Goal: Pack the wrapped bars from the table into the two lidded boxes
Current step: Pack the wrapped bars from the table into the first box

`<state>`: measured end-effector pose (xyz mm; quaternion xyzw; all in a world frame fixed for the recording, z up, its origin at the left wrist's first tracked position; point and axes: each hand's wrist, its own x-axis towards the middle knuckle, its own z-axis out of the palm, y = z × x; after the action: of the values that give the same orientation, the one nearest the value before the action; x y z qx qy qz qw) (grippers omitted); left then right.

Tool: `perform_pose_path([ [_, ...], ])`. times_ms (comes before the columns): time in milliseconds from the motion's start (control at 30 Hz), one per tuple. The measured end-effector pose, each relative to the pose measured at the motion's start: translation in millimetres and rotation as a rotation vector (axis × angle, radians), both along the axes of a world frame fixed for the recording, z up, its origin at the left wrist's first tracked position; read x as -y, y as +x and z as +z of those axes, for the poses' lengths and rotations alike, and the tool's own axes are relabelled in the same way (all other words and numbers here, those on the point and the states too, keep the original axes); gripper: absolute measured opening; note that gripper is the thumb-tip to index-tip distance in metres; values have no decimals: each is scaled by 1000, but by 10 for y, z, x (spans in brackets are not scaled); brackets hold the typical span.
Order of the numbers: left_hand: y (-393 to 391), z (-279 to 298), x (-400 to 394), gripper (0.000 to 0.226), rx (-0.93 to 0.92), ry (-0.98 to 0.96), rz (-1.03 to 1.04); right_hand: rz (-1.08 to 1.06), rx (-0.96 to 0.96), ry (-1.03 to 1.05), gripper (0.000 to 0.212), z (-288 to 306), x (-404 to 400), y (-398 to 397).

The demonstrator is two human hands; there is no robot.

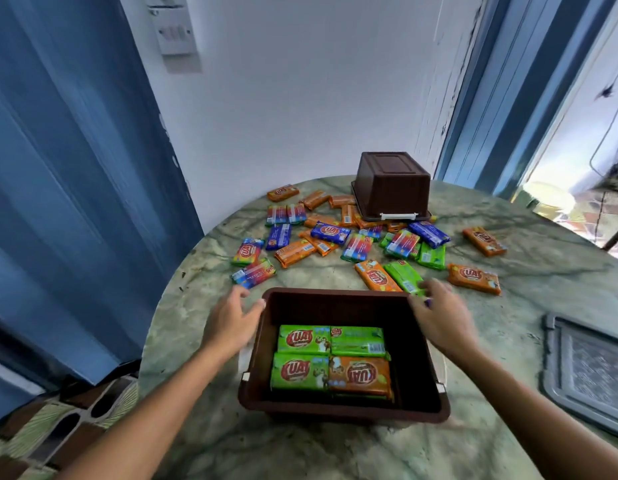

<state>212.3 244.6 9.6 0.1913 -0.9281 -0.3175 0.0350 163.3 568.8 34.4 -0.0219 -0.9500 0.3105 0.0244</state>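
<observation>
An open brown box [422, 344] stands in front of me with several green and orange wrapped bars [332, 362] lying flat inside. My left hand [229, 318] hovers at the box's far left corner, fingers spread and holding nothing. Over the far right corner my right hand [439, 313] reaches to a green bar [403, 276]; motion blur hides whether the fingers grip it. Several loose bars [321, 237] in orange, blue, green and rainbow wrappers lie scattered beyond. A second brown box [390, 185] sits upside down at the back.
A grey lid [588, 368] lies on the marble table [543, 271] at the right edge. Two orange bars [474, 278] lie right of the pile. A blue curtain hangs at the left, and a white wall stands behind the table.
</observation>
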Motion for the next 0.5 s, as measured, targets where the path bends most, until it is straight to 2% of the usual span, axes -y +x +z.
perform_pose_path([
  [67,-7,-171,118,83,213,375,117,-173,205,-172,56,-183,-150,-35],
  [100,24,-205,94,89,268,576,172,-235,323,-298,69,-294,-173,-38],
  [167,61,-175,-41,65,282,800,211,-300,460,-472,77,-448,-125,-10],
  [200,42,-166,-73,52,249,814,195,-317,467,-505,75,-533,-96,-28],
  [267,-14,-239,-61,42,195,811,197,-351,441,-529,71,-568,13,-38],
  [433,-241,-237,445,43,138,772,256,-322,418,-544,60,-429,486,-267],
  [500,-336,-117,684,43,112,758,251,-310,418,-552,66,-381,777,-403],
])
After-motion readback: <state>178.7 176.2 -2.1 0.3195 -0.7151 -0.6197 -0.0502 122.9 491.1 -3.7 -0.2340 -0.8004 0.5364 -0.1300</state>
